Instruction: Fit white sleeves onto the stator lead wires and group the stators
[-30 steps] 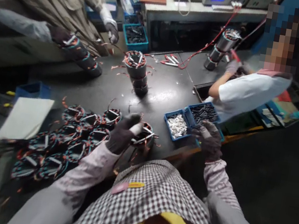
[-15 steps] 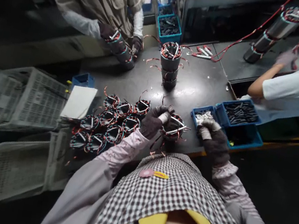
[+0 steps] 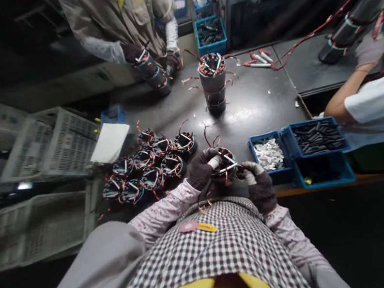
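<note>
A round wire-wound part (image 3: 226, 163) with a white stick across its top stands at the table's front edge. My left hand (image 3: 205, 167), in a dark glove with pale finger wraps, closes on its left rim. At its right side is my right hand (image 3: 256, 180), fingers pinched together near the wires; anything between them is too small to make out. To the left, several similar wound parts (image 3: 153, 178) stand in a group. Right of the held part, a blue bin holds small white pieces (image 3: 269, 154).
Bins of black pieces (image 3: 317, 137) lie at the right. A stack of wound parts (image 3: 212, 82) stands mid-table. Across the table a person (image 3: 139, 17) handles another stack; a second person's arm (image 3: 352, 87) is at the right. Crates (image 3: 55, 145) are at the left.
My right hand has moved left from the bin of white pieces to the wound part. My left hand stays at that part. The whole view has shifted slightly.
</note>
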`<state>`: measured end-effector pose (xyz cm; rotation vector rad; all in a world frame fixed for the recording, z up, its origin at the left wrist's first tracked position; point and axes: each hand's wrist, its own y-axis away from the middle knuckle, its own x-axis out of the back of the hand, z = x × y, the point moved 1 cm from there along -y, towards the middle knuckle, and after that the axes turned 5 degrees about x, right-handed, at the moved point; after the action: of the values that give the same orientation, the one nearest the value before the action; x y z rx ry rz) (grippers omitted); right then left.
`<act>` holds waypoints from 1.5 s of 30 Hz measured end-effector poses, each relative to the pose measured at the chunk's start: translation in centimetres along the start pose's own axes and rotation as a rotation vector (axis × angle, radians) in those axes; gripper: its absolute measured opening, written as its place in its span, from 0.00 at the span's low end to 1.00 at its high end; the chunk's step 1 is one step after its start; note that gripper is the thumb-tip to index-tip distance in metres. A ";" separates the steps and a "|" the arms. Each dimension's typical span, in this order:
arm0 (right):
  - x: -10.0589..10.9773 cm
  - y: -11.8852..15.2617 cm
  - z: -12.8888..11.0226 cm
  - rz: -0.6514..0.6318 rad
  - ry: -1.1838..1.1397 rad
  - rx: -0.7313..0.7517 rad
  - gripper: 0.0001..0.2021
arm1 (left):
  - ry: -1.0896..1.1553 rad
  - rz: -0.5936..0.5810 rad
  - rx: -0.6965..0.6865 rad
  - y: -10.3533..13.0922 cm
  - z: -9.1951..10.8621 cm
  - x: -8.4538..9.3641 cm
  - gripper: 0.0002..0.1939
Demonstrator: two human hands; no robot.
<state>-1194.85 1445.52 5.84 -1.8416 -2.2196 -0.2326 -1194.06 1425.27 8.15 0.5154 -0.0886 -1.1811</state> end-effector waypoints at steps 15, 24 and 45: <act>1.3 -3.3 -2.4 -0.479 0.583 0.146 0.18 | -0.129 -0.077 -0.092 -0.1 -0.2 0.5 0.14; 1.1 -6.3 -5.1 -0.770 0.186 -0.201 0.17 | -0.234 -0.116 -0.130 0.2 0.0 0.2 0.10; 2.1 -6.7 -6.9 -0.839 1.064 0.535 0.16 | 0.006 0.077 -0.040 0.3 -0.4 -0.4 0.21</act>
<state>-1201.20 1444.27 13.31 -0.2580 -1.7941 -0.5311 -1193.85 1425.88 8.00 0.4761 -0.0783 -1.1039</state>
